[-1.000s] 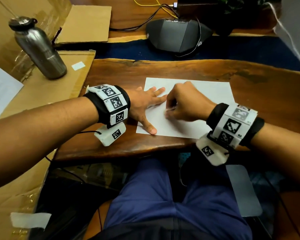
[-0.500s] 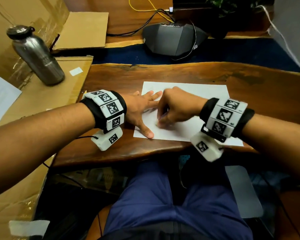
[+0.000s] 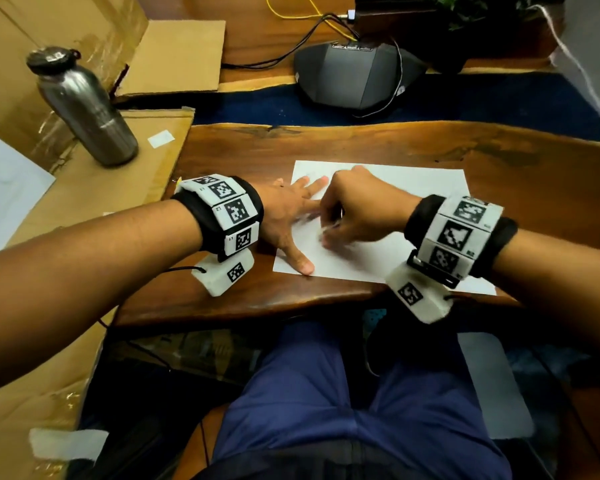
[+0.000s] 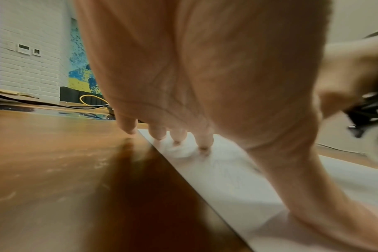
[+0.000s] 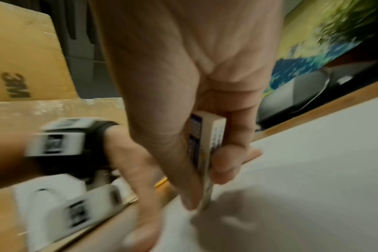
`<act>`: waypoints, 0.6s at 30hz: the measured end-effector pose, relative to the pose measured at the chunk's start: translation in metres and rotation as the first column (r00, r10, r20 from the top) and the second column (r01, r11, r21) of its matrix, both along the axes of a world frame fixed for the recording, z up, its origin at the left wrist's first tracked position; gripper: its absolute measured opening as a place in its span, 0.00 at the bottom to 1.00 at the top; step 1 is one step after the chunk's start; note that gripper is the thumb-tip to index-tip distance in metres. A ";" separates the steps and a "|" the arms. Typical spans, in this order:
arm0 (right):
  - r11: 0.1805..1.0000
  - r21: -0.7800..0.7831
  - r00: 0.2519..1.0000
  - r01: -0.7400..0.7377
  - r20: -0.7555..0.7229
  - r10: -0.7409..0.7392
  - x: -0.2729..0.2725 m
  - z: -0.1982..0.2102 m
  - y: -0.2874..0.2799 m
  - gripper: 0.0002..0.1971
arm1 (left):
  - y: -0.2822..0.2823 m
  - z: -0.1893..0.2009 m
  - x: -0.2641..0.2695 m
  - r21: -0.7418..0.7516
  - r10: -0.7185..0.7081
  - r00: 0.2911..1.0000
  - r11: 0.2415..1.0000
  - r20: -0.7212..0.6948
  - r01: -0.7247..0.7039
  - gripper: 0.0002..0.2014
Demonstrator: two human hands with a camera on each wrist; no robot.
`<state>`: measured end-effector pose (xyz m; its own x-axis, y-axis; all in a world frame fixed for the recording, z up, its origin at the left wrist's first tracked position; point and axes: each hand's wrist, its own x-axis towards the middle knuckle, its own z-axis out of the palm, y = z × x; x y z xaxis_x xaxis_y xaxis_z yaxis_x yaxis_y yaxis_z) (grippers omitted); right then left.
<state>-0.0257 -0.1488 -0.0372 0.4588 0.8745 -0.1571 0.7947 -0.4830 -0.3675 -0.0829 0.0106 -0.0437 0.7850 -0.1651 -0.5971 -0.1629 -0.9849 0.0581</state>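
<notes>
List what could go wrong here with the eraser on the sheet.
1. The left hand pins only the left end of the sheet. The rest lies free, so hard strokes of the eraser could buckle or tear it.
2. The right hand works right beside the left fingers, so it may knock them and loosen the hold.

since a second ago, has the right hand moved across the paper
yes, the right hand, pinching the eraser, has slid a little left over the sheet of paper, nearer the left hand
</notes>
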 end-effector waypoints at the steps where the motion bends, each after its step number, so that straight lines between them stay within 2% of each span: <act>1: 0.996 -0.048 0.997 -0.070 -0.043 0.068 -0.011 0.001 -0.002 0.06 | 0.000 0.001 0.000 -0.005 0.002 1.000 1.000 -0.001 -0.002 0.62; 3: 0.992 -0.082 0.992 -0.098 -0.084 0.091 -0.010 0.003 -0.003 0.05 | -0.001 0.001 0.001 0.001 0.002 1.000 1.000 0.002 -0.002 0.62; 7: 0.989 0.071 0.991 0.130 0.013 -0.131 0.026 0.000 0.002 0.08 | 0.001 -0.004 0.001 0.036 0.019 1.000 0.999 0.004 -0.019 0.64; 9: 0.995 0.065 0.997 0.080 0.009 -0.081 0.016 -0.003 0.001 0.08 | 0.002 -0.003 0.001 0.033 0.021 1.000 0.999 0.005 -0.021 0.64; 12: 0.996 -0.056 0.996 -0.064 -0.058 0.061 -0.007 -0.004 -0.006 0.07 | 0.001 -0.001 0.000 0.013 0.013 1.000 1.000 0.003 -0.013 0.63; 14: 0.999 -0.045 0.997 -0.002 -0.081 -0.001 0.005 -0.001 -0.005 0.07 | 0.000 -0.001 0.000 0.014 0.021 1.000 1.000 -0.003 -0.021 0.63; 16: 0.994 0.042 0.995 0.098 -0.008 -0.098 0.021 -0.002 -0.001 0.08 | 0.000 -0.002 0.001 0.021 0.027 1.000 0.999 0.002 -0.027 0.64; 18: 0.990 0.083 0.989 0.115 0.085 -0.122 0.027 -0.002 -0.001 0.10 | 0.001 -0.003 0.002 0.036 0.017 1.000 0.999 0.002 -0.017 0.66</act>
<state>0.0016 -0.1495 -0.0392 0.5692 0.8210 -0.0441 0.7650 -0.5485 -0.3375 -0.0813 0.0115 -0.0472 0.7883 -0.1302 -0.6013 -0.1463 -0.9890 0.0223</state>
